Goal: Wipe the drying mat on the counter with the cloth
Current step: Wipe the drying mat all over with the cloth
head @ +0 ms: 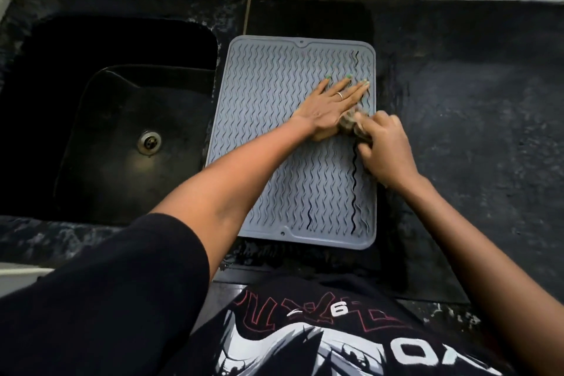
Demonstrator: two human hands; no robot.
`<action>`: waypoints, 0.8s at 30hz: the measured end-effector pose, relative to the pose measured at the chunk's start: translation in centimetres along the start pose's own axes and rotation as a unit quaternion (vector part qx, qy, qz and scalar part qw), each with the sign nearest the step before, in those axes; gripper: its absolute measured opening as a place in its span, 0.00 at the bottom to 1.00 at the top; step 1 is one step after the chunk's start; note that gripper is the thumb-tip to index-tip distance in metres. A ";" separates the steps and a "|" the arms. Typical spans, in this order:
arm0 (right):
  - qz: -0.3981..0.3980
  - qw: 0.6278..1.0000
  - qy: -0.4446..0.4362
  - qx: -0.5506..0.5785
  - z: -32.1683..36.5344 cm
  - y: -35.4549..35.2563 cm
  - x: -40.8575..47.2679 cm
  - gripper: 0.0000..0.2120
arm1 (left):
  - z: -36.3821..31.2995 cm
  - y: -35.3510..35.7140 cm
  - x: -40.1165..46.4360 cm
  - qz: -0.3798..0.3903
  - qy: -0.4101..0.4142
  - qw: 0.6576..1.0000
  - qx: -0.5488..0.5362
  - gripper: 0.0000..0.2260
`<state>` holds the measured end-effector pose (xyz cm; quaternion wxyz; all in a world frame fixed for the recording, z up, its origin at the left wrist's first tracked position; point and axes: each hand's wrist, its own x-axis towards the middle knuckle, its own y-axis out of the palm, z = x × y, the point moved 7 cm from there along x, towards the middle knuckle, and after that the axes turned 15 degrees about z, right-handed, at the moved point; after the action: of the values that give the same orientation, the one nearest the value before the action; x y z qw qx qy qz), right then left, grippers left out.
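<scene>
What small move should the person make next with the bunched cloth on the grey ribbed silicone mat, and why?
Probably draw the right hand and its bunched brownish cloth toward the body along the grey ribbed silicone mat. Dark wavy lines of grime lie in the grooves just below the cloth, and the left hand lies flat, holding the mat down.

My dark speckled counter carries the grey ridged drying mat, which lies flat just right of the black sink set into it, its long sides running away from me.
</scene>
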<state>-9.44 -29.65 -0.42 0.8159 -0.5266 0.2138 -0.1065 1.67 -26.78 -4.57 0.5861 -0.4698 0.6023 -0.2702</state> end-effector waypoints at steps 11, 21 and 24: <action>0.105 0.992 -0.065 -0.009 3.9 4.6 -15.2 0.23 | 0.1 -0.2 0.0 0.024 -0.006 1.000 0.007 0.25; -0.029 0.998 -0.023 0.048 2.7 -1.5 -2.7 0.22 | 2.8 0.7 -3.1 0.003 -0.021 1.000 0.019 0.23; 0.033 0.999 0.003 -0.036 2.6 0.7 -0.4 0.24 | 3.2 1.1 -3.3 -0.014 -0.037 0.999 0.023 0.23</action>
<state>-8.63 -27.04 -0.05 0.7990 -0.5478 0.2368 -0.0733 4.09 -22.66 -4.52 0.6146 -0.4748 0.5670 -0.2746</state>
